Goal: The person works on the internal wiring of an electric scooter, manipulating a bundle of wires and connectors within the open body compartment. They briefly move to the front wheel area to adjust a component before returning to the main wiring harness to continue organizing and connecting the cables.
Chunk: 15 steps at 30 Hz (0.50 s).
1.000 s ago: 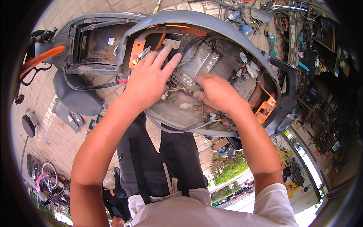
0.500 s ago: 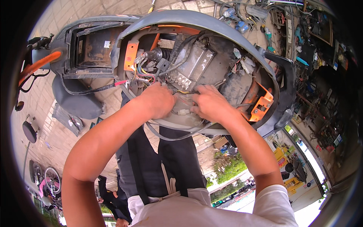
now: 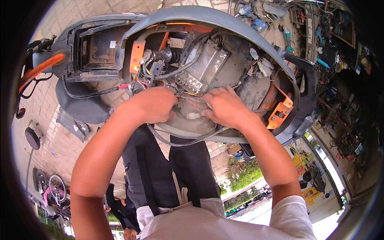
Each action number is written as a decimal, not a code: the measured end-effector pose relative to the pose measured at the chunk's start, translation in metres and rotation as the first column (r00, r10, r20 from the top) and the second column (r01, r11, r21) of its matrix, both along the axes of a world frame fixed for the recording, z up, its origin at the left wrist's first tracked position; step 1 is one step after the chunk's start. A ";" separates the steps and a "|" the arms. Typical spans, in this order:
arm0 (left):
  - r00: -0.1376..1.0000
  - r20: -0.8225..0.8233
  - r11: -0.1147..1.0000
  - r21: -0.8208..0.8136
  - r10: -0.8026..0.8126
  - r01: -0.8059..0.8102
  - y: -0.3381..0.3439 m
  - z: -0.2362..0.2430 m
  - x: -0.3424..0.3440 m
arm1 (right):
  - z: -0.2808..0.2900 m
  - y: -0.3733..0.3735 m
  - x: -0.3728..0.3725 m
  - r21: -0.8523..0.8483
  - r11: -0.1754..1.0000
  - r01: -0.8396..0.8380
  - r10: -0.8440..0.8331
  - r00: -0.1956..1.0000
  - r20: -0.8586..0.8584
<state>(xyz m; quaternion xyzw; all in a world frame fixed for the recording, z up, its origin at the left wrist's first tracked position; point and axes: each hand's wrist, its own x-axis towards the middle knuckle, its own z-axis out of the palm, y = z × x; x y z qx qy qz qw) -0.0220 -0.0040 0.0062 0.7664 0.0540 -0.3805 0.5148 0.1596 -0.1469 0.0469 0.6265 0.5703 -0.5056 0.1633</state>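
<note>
The scooter [image 3: 224,24] lies opened up, its ribbed controller [image 3: 206,64] at 12 o'clock above both hands and the loose wires [image 3: 188,96] between them; a white plug [image 3: 193,116] sits at the right thumb tip, and the job looks best done by easing each plug straight and never tugging the thin leads. The left hand [image 3: 154,105] comes in from 8 o'clock, knuckles up and curled closed into the wires at 3 o'clock of it. The right hand [image 3: 228,107] enters from 5 o'clock, fingers bent down onto the bundle; whether either truly pinches a wire I cannot tell.
</note>
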 end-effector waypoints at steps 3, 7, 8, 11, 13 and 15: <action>0.927 0.221 0.946 0.049 0.304 -0.322 0.003 0.008 -0.010 | 0.004 0.004 0.002 0.004 0.997 0.081 -0.081 0.997 0.008; 0.876 0.293 0.921 -0.042 0.382 -0.388 0.018 0.031 -0.020 | 0.006 0.005 0.004 0.030 0.993 0.112 -0.113 0.994 0.011; 0.893 0.268 0.932 -0.076 0.363 -0.356 0.021 0.035 -0.024 | 0.007 0.006 0.003 0.040 0.993 0.111 -0.111 0.994 0.007; 0.940 0.027 0.924 -0.196 0.340 -0.328 0.026 0.046 -0.031 | 0.008 0.004 0.004 0.110 0.992 0.068 -0.068 0.998 0.001; 0.936 0.005 0.912 -0.228 0.351 -0.341 0.028 0.048 -0.039 | 0.008 0.003 0.004 0.185 0.979 0.082 -0.077 0.996 -0.035; 0.897 0.075 0.873 -0.279 0.435 -0.400 0.026 0.050 -0.048 | 0.013 0.009 0.005 0.264 0.952 0.156 -0.132 0.985 -0.107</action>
